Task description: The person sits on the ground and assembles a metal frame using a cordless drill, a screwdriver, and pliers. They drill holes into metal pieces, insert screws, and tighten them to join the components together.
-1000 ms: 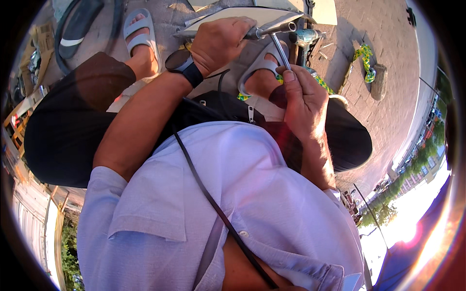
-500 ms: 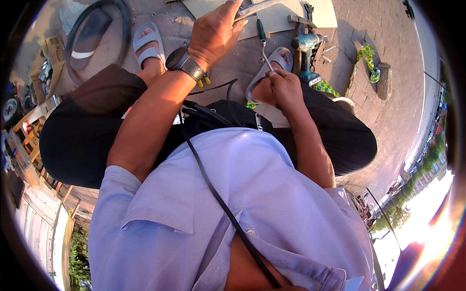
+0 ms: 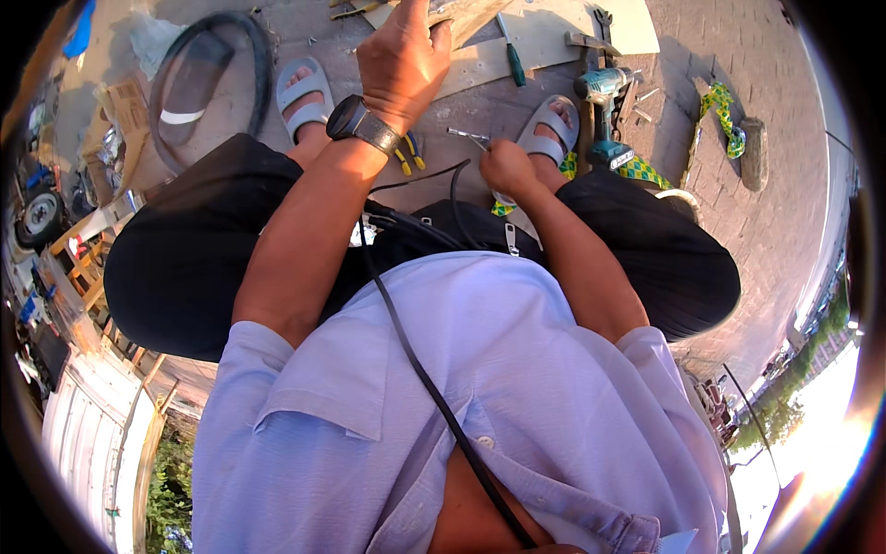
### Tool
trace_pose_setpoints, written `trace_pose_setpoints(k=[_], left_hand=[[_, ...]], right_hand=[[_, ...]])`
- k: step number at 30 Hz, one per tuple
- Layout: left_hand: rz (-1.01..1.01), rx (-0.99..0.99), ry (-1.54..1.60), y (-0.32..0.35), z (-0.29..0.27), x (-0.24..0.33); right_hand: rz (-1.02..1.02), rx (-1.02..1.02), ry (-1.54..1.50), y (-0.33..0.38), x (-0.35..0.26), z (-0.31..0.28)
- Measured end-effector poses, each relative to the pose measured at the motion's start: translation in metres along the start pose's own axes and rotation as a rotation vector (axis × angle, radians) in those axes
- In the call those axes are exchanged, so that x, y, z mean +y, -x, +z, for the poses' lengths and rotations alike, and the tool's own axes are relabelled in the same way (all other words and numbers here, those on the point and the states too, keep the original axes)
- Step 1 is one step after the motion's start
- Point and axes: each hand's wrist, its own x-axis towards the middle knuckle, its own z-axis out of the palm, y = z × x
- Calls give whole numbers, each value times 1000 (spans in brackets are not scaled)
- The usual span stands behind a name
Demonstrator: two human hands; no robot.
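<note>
My left hand (image 3: 403,69), with a dark watch (image 3: 362,125) at its wrist, is closed on a pale piece of wood (image 3: 472,17) near the top edge. Its fingertips are partly out of sight. My right hand (image 3: 509,171) is closed round a thin silver metal tool (image 3: 468,137) with a bent or crosswise end, pointing left; its exact kind is unclear. Below my left hand lie yellow-handled pliers (image 3: 413,155). A green-handled screwdriver (image 3: 515,66) rests on a pale board (image 3: 544,39) ahead of my right hand.
Right of my right foot stand a teal cordless drill (image 3: 604,106) and a hammer (image 3: 591,43). A green-yellow strap (image 3: 724,111) lies by a wooden block (image 3: 754,152). Far left are a black hose loop (image 3: 260,69) and a cardboard box (image 3: 125,106). A black cable (image 3: 406,351) hangs across my shirt.
My right hand has drawn the metal tool down and left, away from the screwdriver, and turned it sideways. The wood at my left hand has tilted, showing a broader face. The whole view has shifted slightly.
</note>
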Motion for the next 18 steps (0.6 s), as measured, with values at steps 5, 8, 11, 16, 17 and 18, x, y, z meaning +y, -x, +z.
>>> trace_pose_setpoints(k=[5,8,11,16,17,18], left_hand=[[107,128,-12,-7,3,-14],[103,73,25,-7,4,-15],[56,32,91,-7,2,-10],[-6,16,117,-1,7,-16],[-17,18,124,-1,7,-17],[-30,13,186,-3,6,-18]], right_hand=[[-98,-102,25,-6,4,6],[-193,-52,-1,-5,9,13],[-150,13,6,11,-21,-4],[-124,-73,37,16,-21,-8],[-115,-106,58,17,-20,-9],[-117,-88,49,15,-17,-10]])
